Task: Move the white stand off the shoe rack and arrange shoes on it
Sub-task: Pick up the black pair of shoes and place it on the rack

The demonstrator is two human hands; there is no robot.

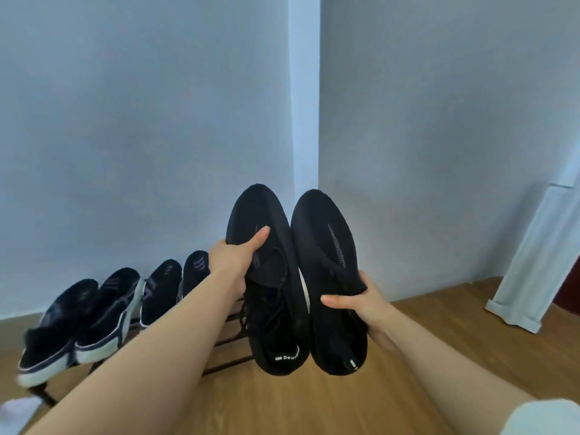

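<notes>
Two black knit sneakers are held up side by side in the air, toes pointing up toward the wall corner. My left hand grips the left black sneaker by its side, thumb across the upper. My right hand holds the right black sneaker from its outer side. Both hang above the right end of the dark metal shoe rack. Several dark shoes with white soles sit in a row on the rack to the left. A white object, perhaps the stand, shows at the bottom left corner.
The rack stands on a wooden floor against a pale blue wall. A white curtain or panel reaches the floor at the right. The rack's bare rails show below the held sneakers.
</notes>
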